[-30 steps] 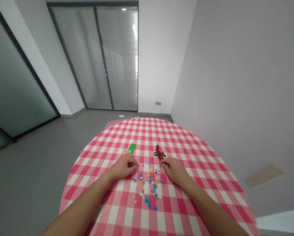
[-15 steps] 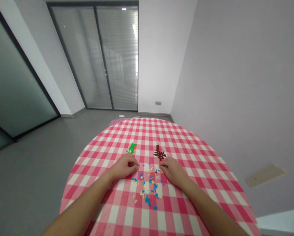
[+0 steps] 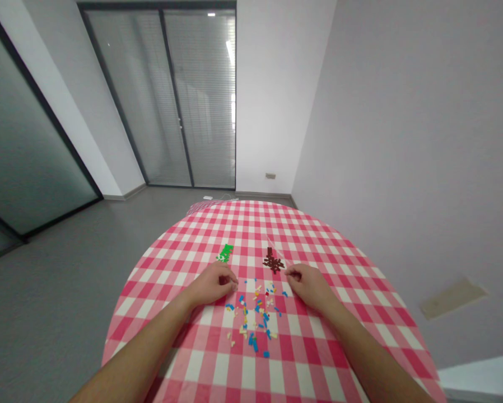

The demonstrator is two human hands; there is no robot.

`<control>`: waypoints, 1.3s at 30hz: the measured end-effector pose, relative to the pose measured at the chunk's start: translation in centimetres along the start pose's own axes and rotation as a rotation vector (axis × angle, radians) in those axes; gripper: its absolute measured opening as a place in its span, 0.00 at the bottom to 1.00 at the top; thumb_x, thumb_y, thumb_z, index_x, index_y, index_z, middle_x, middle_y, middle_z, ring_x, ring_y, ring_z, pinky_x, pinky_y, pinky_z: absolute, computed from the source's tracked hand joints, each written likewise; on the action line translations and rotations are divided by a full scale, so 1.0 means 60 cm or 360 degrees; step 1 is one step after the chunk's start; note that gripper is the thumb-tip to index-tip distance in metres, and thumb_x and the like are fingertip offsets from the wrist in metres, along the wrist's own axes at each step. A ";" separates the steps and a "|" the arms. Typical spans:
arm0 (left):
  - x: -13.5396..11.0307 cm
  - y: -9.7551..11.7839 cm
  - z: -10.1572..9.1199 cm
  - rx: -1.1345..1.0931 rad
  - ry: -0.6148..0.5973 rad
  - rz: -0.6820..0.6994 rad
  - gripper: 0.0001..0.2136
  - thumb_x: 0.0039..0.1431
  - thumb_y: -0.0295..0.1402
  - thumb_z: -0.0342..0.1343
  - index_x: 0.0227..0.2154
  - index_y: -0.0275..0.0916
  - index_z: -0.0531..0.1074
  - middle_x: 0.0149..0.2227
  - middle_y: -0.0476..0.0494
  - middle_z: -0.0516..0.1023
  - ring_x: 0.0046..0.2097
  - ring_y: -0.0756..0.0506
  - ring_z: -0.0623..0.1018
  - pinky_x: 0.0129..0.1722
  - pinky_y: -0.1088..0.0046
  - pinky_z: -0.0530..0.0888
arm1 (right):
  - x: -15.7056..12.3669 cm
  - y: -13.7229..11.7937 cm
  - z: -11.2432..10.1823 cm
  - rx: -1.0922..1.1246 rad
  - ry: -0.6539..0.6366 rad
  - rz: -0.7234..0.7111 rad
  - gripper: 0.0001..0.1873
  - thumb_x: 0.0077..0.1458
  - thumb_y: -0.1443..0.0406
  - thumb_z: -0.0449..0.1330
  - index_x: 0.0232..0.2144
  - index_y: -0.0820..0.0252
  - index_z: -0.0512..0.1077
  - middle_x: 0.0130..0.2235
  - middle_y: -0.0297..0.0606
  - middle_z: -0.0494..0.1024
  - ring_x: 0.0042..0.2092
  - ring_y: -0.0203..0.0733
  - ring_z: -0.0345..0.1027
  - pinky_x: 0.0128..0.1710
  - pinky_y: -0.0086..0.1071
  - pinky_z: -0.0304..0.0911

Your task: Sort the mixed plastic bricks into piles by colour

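Observe curled fingers [image 3: 295,270] on left hand [image 3: 210,284], right hand [image 3: 309,285]; cannot confirm grip. Note brown pieces [image 3: 272,262] near right fingers, mixed pieces [image 3: 257,309] between.

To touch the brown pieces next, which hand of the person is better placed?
Probably the right hand: its fingertips are close beside the brown pieces. The left hand rests farther away, just below the green pieces in the picture.
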State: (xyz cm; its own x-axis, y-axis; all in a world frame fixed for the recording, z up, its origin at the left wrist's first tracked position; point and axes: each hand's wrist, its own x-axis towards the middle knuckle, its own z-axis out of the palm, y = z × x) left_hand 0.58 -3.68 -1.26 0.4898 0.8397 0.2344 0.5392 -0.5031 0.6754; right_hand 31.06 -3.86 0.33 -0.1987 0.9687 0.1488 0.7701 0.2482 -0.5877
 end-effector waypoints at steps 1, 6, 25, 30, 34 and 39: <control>0.000 0.000 0.000 -0.0002 0.0003 -0.0004 0.04 0.55 0.31 0.59 0.28 0.42 0.79 0.31 0.45 0.79 0.38 0.44 0.75 0.44 0.61 0.70 | 0.000 0.002 -0.003 0.0015 0.0007 0.0010 0.11 0.52 0.70 0.55 0.34 0.61 0.77 0.35 0.43 0.82 0.36 0.45 0.74 0.37 0.34 0.65; -0.001 0.000 0.000 -0.0015 0.0016 -0.0006 0.04 0.55 0.31 0.59 0.28 0.43 0.78 0.31 0.44 0.79 0.38 0.44 0.75 0.45 0.60 0.71 | -0.002 0.005 -0.005 0.0037 -0.0037 -0.0022 0.10 0.47 0.74 0.54 0.30 0.59 0.73 0.30 0.38 0.79 0.31 0.41 0.71 0.31 0.30 0.62; -0.001 -0.005 0.002 0.0001 0.0012 -0.0011 0.04 0.55 0.30 0.59 0.29 0.40 0.78 0.31 0.44 0.79 0.38 0.44 0.75 0.44 0.62 0.70 | -0.005 0.007 -0.002 0.0187 -0.0216 -0.0045 0.15 0.43 0.77 0.52 0.31 0.58 0.71 0.32 0.38 0.80 0.33 0.41 0.73 0.32 0.29 0.64; 0.000 -0.004 0.002 -0.0011 0.0013 -0.0020 0.04 0.55 0.31 0.59 0.28 0.41 0.78 0.30 0.44 0.79 0.38 0.44 0.75 0.44 0.62 0.70 | -0.004 0.011 0.001 0.0208 -0.0211 -0.0062 0.17 0.42 0.78 0.51 0.33 0.58 0.72 0.33 0.38 0.80 0.34 0.41 0.74 0.34 0.30 0.65; 0.000 -0.003 0.002 -0.0015 0.0018 -0.0030 0.04 0.55 0.31 0.59 0.28 0.42 0.78 0.30 0.45 0.79 0.38 0.44 0.75 0.44 0.63 0.70 | -0.004 0.010 0.000 0.0199 -0.0225 -0.0057 0.18 0.42 0.77 0.51 0.33 0.58 0.72 0.34 0.39 0.80 0.35 0.42 0.74 0.34 0.30 0.65; 0.000 -0.003 0.002 -0.0007 0.0017 -0.0030 0.04 0.55 0.31 0.59 0.28 0.41 0.78 0.30 0.45 0.79 0.38 0.44 0.75 0.44 0.63 0.70 | -0.005 0.008 -0.002 0.0197 -0.0230 -0.0077 0.18 0.42 0.78 0.51 0.33 0.58 0.72 0.33 0.38 0.80 0.34 0.41 0.73 0.34 0.29 0.64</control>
State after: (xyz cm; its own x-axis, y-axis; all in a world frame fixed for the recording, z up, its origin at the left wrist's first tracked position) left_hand 0.56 -3.59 -1.46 0.4723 0.8511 0.2291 0.5452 -0.4863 0.6828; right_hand 31.57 -4.01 0.12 -0.3256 0.9430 0.0689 0.6789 0.2839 -0.6771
